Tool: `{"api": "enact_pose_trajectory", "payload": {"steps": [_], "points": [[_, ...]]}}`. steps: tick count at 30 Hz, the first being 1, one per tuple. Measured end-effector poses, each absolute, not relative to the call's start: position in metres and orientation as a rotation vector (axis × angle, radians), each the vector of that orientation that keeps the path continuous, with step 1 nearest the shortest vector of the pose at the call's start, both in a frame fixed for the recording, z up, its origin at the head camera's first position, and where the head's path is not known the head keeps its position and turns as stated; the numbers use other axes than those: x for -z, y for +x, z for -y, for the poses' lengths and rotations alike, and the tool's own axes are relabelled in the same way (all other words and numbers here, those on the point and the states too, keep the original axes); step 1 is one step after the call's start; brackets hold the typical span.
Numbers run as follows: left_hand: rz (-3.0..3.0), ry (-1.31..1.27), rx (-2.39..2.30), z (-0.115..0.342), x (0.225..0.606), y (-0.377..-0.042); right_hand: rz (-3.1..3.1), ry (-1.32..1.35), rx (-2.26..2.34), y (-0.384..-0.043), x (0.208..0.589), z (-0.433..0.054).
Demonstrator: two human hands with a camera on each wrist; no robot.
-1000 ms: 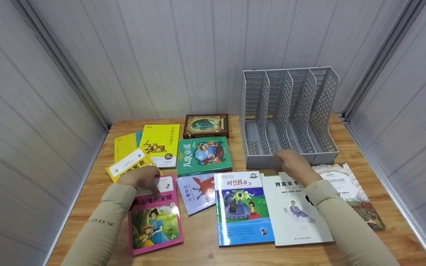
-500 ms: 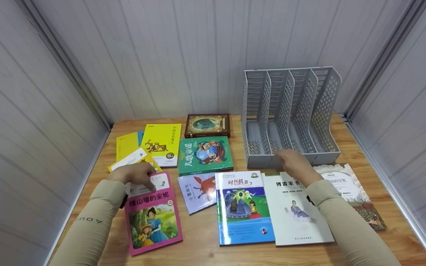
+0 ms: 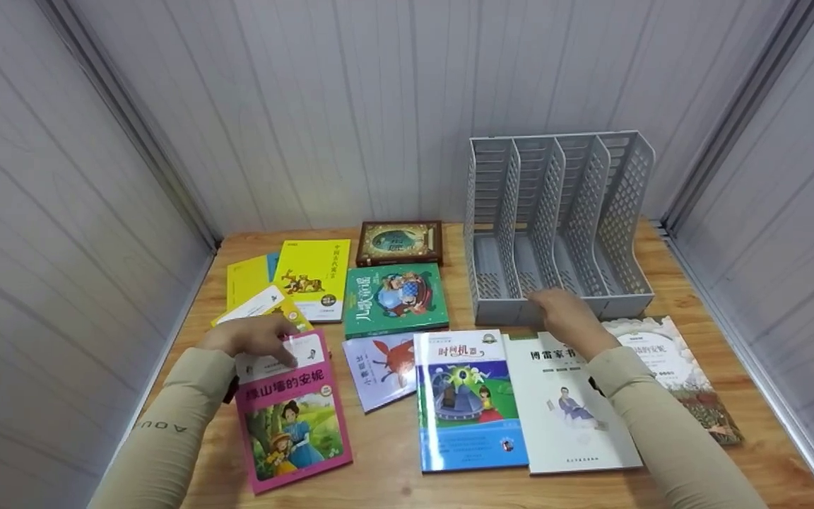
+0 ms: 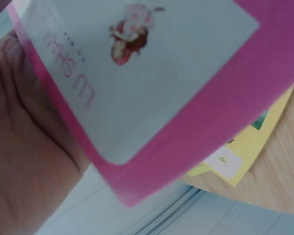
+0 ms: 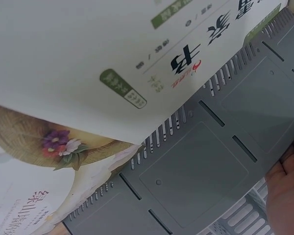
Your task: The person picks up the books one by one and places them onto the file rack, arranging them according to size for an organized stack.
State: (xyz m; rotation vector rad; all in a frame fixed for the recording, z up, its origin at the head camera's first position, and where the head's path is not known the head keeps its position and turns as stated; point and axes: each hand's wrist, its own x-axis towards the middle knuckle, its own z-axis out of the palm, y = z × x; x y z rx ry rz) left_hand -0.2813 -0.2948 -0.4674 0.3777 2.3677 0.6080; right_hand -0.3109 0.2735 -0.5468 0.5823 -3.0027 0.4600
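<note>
My left hand (image 3: 255,338) grips the pink-bordered book (image 3: 297,417) at its upper left, thumb across the white top of the cover. In the left wrist view, a white panel and pink border of that book (image 4: 186,93) fill much of the frame, beside the palm (image 4: 29,137). On the right, my right hand (image 3: 568,318) holds the front lip of a grey file rack (image 3: 499,311) with tall slotted dividers. The right wrist view shows its curled fingers (image 5: 286,171) at the edge of the rack's front panel (image 5: 196,171).
Yellow books (image 3: 315,279) lie at the back left, beside a green book (image 3: 396,300) and a brown one (image 3: 400,242). A lilac book (image 3: 382,371), a blue-and-white book (image 3: 470,403), a white book (image 3: 576,417) and a landscape-covered book (image 3: 689,382) lie in front. Panel walls surround the table.
My left hand has shifted left along the pink-bordered book's top, and the book now tilts slightly more, its upper end farther left. My right hand stays on the file rack.
</note>
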Motion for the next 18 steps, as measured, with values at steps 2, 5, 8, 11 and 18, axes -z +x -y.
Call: {"api": "enact_pose_trajectory", "payload": {"steps": [2,5,8,11,18], "points": [[-2.337,0.401,-0.654,0.296,0.465,-0.281,2.997,0.582,-0.459,-0.311,0.548,-0.273],[-2.297,0.415,-0.706,0.3,0.462,-0.281,2.984,0.583,-0.461,-0.311,0.548,-0.273],[-2.278,0.404,-0.744,0.304,0.459,-0.282,2.957,0.612,-0.448,-0.311,0.549,-0.274],[-2.255,0.386,-0.795,0.309,0.455,-0.284,2.922,0.644,-0.439,-0.31,0.55,-0.275],[-2.248,0.3,-0.931,0.318,0.446,-0.285,2.927,0.643,-0.441,-0.311,0.551,-0.275]]}}
